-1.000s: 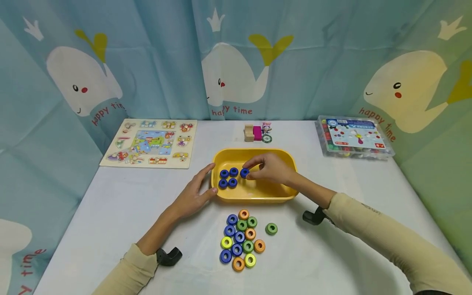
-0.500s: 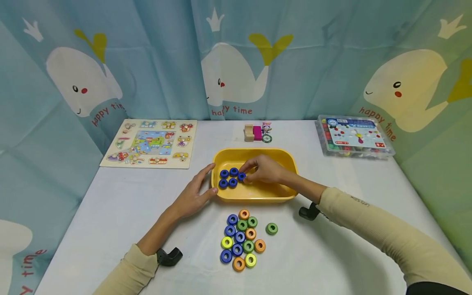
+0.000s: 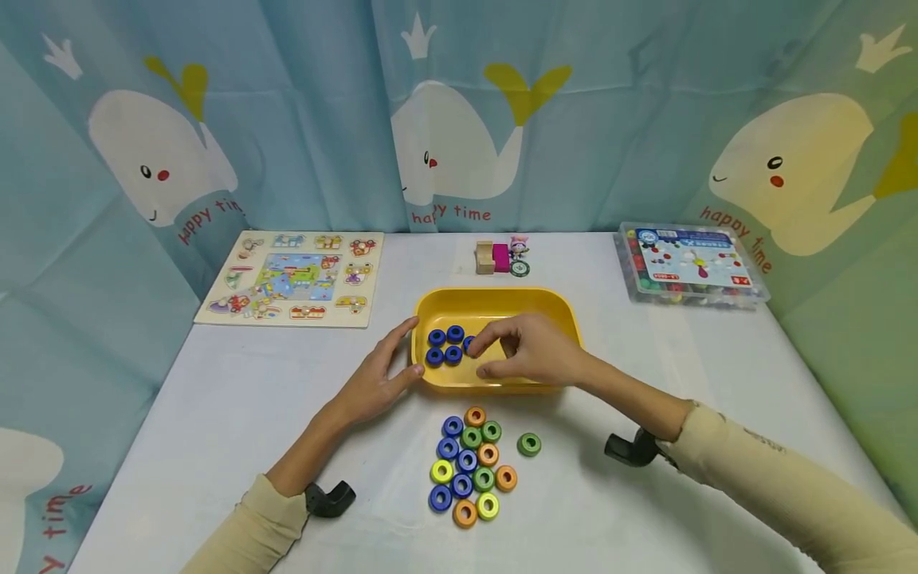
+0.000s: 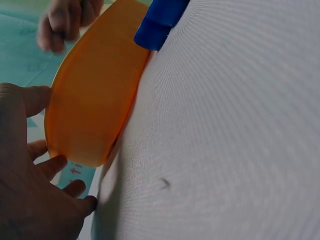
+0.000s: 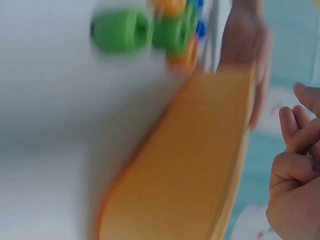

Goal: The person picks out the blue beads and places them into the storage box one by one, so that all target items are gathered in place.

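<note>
A yellow plastic basin point(image 3: 531, 303) stands mid-table, with several blue rings point(image 3: 453, 362) grouped at its left end. My left hand point(image 3: 369, 387) touches that end, index finger and thumb spread along the rim; the left wrist view has the fingers against the orange-looking basin wall point(image 4: 92, 105). Over the basin hovers my right hand point(image 3: 538, 349), thumb and index finger apart with nothing pinched. One blue ring point(image 3: 468, 343) lies just past its index fingertip, partly hidden by it. In the right wrist view the right hand point(image 5: 295, 177) is raised beside the rim, fingers bent.
In front of the basin lies a cluster of blue, green, orange and yellow rings point(image 3: 484, 479), with a lone green ring point(image 3: 529, 451) to its right. Behind are a wooden picture puzzle point(image 3: 297, 279), small toy figures point(image 3: 500, 257) and a clear box of beads point(image 3: 692, 267).
The right hand set its blue ring down beside the other blue ones, let go, and drew back to the right with fingers parting. The left hand stayed at the basin's end.
</note>
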Demonstrator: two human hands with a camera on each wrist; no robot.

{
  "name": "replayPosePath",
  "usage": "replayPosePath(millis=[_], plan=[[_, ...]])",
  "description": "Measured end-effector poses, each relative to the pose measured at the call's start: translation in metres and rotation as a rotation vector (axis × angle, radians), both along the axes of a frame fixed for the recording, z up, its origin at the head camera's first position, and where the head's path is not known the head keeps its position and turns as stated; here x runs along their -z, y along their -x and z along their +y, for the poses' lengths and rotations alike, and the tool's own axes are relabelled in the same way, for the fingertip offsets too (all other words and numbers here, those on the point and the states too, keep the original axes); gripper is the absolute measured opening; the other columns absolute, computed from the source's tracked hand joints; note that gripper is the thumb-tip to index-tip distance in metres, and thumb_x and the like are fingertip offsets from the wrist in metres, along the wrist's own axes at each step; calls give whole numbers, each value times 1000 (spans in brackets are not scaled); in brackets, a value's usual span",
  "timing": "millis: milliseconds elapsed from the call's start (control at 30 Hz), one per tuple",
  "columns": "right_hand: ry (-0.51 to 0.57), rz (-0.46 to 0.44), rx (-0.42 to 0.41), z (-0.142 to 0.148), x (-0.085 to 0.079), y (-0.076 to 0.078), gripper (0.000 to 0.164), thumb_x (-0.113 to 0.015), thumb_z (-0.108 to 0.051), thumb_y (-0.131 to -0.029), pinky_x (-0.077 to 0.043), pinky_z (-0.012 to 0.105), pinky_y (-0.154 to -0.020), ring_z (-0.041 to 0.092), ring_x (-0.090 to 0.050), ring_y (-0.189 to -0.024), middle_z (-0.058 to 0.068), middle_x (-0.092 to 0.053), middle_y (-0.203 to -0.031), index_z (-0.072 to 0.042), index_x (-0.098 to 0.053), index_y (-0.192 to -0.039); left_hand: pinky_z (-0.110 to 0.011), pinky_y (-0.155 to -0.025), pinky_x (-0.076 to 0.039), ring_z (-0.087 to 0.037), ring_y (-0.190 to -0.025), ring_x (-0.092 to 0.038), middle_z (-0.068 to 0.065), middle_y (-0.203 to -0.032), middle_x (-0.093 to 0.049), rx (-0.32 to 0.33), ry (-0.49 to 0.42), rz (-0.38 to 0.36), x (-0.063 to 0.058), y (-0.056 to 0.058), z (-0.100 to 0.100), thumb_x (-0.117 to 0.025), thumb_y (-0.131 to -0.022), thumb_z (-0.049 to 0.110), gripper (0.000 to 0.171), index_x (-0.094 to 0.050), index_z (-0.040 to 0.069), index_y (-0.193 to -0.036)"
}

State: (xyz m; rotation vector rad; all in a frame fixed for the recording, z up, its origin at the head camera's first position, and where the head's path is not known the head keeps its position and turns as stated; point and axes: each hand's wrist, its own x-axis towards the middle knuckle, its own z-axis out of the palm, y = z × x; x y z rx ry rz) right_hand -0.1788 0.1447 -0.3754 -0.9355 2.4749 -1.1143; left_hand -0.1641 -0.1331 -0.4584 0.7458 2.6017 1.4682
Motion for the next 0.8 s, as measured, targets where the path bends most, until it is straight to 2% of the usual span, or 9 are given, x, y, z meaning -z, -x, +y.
replayPosePath(millis=[100, 167, 300, 433, 500, 567, 800], plan=[[30, -18, -112, -8, -2, -32, 20, -75, -34, -78, -38, 23, -45, 11, -46, -52, -11, -63, -77, -32, -70, -97, -45, -110, -16, -15, -137, -17, 10, -151, -21, -1, 0, -2, 0, 0, -1, -56, -91, 38, 68, -21, 26, -149], [54, -57, -192, -15, 3, -49, 22, -75, -32, -79, -40, 22, -45, 8, -47, -52, -11, -64, -80, -31, -69, -100, -45, -110, -16, -15, -137, -17, 9, -151, -21, 0, -2, -2, 1, 0, -1, -56, -92, 38, 68, -20, 27, -149], [64, -53, -345, -27, 23, -70, 27, -74, -29, -80, -43, 18, -50, 2, -50, -59, -13, -65, -91, -26, -69, -106, -45, -110, -16, -15, -137, -17, 9, -151, -21, 11, -9, 3, 2, 1, -1, -56, -92, 37, 68, -20, 27, -149], [48, 5, -463, -37, 40, -75, 28, -73, -25, -81, -46, 14, -67, -2, -56, -79, -18, -65, -99, -22, -69, -109, -47, -110, -16, -16, -138, -16, 7, -151, -21, 19, -15, 9, 3, 2, 0, -56, -92, 35, 68, -19, 26, -149], [43, 9, -497, -41, 45, -75, 28, -72, -23, -82, -45, 14, -77, -2, -57, -91, -19, -64, -103, -21, -68, -110, -47, -110, -16, -17, -138, -16, 7, -151, -21, 18, -14, 8, 3, 2, 0, -56, -92, 35, 68, -19, 25, -149], [38, 8, -519, -44, 50, -75, 28, -71, -21, -82, -45, 14, -82, -4, -57, -95, -19, -64, -104, -19, -68, -110, -47, -110, -16, -16, -138, -17, 7, -151, -21, 14, -10, 9, 4, 2, 0, -56, -92, 36, 69, -19, 25, -149], [-29, 38, -557, -51, 58, -73, 26, -71, -22, -82, -42, 9, -83, -10, -53, -96, -21, -63, -103, -21, -69, -108, -45, -110, -15, -14, -137, -17, 9, -151, -21, 4, -12, 1, 2, 1, 0, -58, -92, 30, 68, -20, 26, -148]])
